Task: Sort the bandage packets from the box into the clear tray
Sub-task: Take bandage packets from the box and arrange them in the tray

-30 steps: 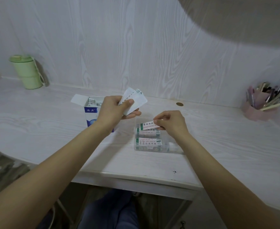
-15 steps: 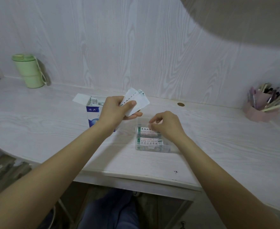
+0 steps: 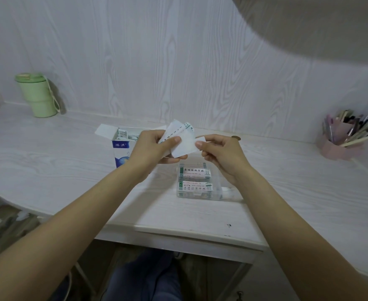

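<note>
My left hand [image 3: 154,148] holds a fanned stack of white bandage packets [image 3: 179,135] above the desk. My right hand [image 3: 220,155] pinches the right edge of the front packet [image 3: 184,146] of that stack. Below my hands lies the clear tray [image 3: 228,194], with bandage packets [image 3: 195,172] with green print lying flat in its left part. The blue and white box [image 3: 121,148] stands open behind my left hand, with more packets showing inside it.
A green lidded cup [image 3: 37,94] stands at the back left of the white desk [image 3: 48,161]. A pink holder full of pens [image 3: 341,137] sits at the back right. The wall runs close behind the box.
My right hand let go of a packet in the tray, then rose to the stack in my left hand and took hold of its front packet.
</note>
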Motion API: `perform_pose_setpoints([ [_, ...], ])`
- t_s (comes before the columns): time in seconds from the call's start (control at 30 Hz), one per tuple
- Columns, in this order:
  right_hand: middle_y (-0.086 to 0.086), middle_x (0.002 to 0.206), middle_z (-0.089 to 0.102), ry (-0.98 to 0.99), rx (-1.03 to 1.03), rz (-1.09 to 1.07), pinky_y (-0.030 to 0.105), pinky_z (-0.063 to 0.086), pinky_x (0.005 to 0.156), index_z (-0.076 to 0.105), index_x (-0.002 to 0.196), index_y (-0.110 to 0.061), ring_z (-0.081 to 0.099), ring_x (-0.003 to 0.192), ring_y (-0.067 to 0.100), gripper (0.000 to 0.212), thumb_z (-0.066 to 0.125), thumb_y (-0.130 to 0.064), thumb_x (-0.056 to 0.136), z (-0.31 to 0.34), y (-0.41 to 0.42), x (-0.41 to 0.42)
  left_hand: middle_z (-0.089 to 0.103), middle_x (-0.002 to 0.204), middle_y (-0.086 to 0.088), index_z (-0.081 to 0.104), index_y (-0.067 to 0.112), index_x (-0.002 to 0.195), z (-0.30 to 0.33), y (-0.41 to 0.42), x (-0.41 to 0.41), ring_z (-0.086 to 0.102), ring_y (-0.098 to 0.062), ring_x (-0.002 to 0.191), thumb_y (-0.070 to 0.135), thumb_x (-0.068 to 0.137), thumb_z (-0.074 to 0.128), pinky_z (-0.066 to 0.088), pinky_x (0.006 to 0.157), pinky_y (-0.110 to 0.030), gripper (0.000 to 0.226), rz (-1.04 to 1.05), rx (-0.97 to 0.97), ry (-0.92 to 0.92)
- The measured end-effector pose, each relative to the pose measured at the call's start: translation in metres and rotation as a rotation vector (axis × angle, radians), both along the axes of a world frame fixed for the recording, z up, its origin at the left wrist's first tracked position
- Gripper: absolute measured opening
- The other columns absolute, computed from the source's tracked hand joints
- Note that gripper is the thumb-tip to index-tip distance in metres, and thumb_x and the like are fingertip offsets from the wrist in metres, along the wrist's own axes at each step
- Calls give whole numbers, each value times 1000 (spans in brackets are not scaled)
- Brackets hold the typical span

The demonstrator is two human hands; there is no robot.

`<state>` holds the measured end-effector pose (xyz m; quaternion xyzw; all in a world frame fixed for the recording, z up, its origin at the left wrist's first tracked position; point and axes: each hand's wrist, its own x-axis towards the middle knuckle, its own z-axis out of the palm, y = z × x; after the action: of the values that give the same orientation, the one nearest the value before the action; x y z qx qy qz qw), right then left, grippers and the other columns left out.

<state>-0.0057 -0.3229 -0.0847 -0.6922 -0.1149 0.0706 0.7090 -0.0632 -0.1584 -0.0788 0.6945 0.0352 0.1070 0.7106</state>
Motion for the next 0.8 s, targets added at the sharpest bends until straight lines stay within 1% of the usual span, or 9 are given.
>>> perform_pose_setpoints([
  [0.1,3,64,61,-16,-21,21,17,47,57,66,106,2,55,52,5,28,73,-4,79,-1,2,-2,71,91,-12,66,5,100,0,-1,0,73,-24,72,9,88,64,59,57,-25,13,-40,11,48],
  [0.2,1,64,60,-17,-51,31,17,47,56,68,91,-1,54,53,5,13,73,-7,80,-2,5,-3,71,92,-11,66,5,99,1,-2,2,73,-22,72,7,86,66,60,61,-28,13,-42,11,62],
  [0.3,2,69,60,2,-52,-7,17,48,56,67,86,-3,55,54,6,11,74,-9,80,-3,5,-2,71,94,-10,66,5,101,2,-2,2,73,-24,73,7,87,65,60,62,-29,15,-37,-23,63],
  [0.4,3,63,59,15,9,-101,16,50,55,64,79,-7,56,52,7,8,72,-4,80,-3,3,0,69,90,-7,65,9,97,0,0,2,72,-20,66,8,89,64,60,61,-26,9,2,-38,45],
  [0.47,6,68,62,50,110,-150,15,53,59,63,83,-6,61,55,6,8,69,-1,82,-3,-3,6,71,87,-10,63,7,104,0,2,2,73,-23,70,9,90,61,59,61,-25,13,23,-55,36],
  [0.53,6,73,65,84,190,-106,15,55,66,64,83,-3,64,62,6,3,66,-3,85,-1,-8,12,72,89,-12,60,4,112,0,6,3,73,-23,73,9,92,60,58,59,-23,21,48,-55,21],
  [0.6,4,69,67,99,209,-63,14,55,69,66,80,-1,65,62,5,11,64,-8,88,-1,-12,18,72,88,-10,60,6,112,2,10,4,73,-21,72,10,92,59,57,57,-21,20,68,-54,1],
  [0.7,7,75,66,24,35,-66,15,55,71,67,86,4,65,69,11,4,64,2,86,-4,-12,28,71,85,-7,59,11,108,5,10,5,73,-20,71,10,92,59,57,56,-21,16,82,-62,-9],
  [0.8,2,73,63,-134,-379,-110,19,54,72,71,87,-5,61,71,11,13,67,5,81,-12,-10,38,71,84,-6,58,13,106,6,10,7,73,-20,70,10,92,59,58,57,-22,14,84,-65,-5],
])
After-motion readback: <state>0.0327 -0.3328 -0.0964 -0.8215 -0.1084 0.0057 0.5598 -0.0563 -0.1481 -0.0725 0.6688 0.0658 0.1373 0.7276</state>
